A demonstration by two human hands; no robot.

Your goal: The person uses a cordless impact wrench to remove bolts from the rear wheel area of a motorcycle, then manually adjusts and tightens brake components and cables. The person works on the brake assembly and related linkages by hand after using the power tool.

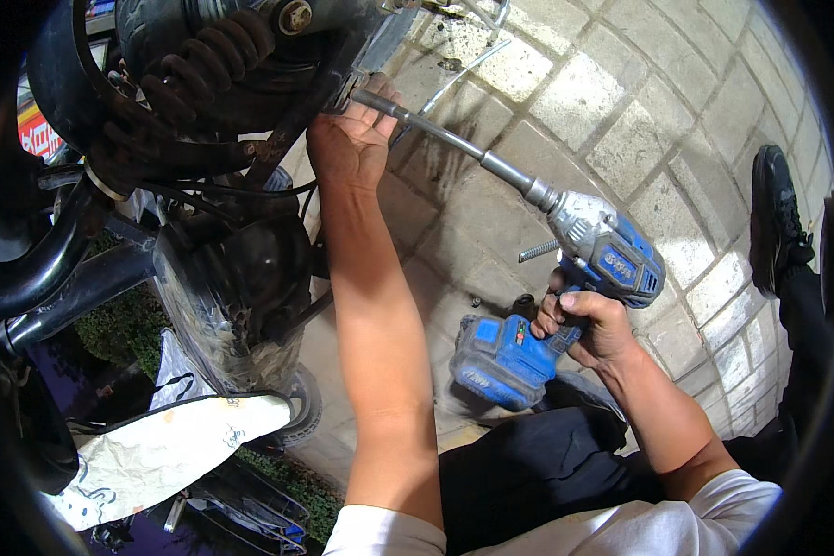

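Note:
My right hand [595,324] is wrapped around the handle of a blue and grey cordless impact wrench [611,255], its chunky blue battery [500,361] at the bottom. A long metal extension bar with a socket [445,139] runs from its nose up and left toward the vehicle's dark underside. My left hand [357,139] is palm up beneath the far end of that bar, fingers loosely extended behind it; some of them are partly covered. The socket tip meets the dark frame [329,83], but what it sits on cannot be made out.
A rusty coil spring [208,65] and black tubes [83,287] fill the left side. A whitish cover [171,454] hangs lower left. On the paving [620,111] lies a thin metal rod [463,69]. Another person's black shoe [776,222] stands at right.

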